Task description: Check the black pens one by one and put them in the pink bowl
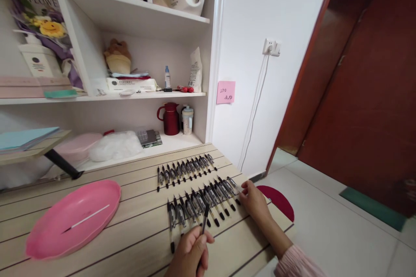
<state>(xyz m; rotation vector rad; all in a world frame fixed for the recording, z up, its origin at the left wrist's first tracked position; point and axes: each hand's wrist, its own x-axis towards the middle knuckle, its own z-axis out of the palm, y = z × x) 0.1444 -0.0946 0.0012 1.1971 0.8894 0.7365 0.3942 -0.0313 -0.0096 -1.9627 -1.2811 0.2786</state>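
Note:
My left hand (191, 249) is closed around a black pen (206, 216), which points up and away from me over the front row of pens. My right hand (255, 201) is at the right end of that row, its thumb and fingers pinched together; whatever they hold is too small to make out. Several black-and-clear pens lie side by side in a front row (198, 203) and a back row (185, 171) on the wooden table (139, 233). To the left, a pink tray (112, 188) holds one thin white pen refill (91, 216) with a dark tip.
White shelves (152, 95) stand behind the table, with a red jug (171, 119) and a light cup (187, 120). A small stand (61, 162) is at the left. Past the table's right edge is a red round stool (279, 201). A pink note (225, 92) hangs on the wall.

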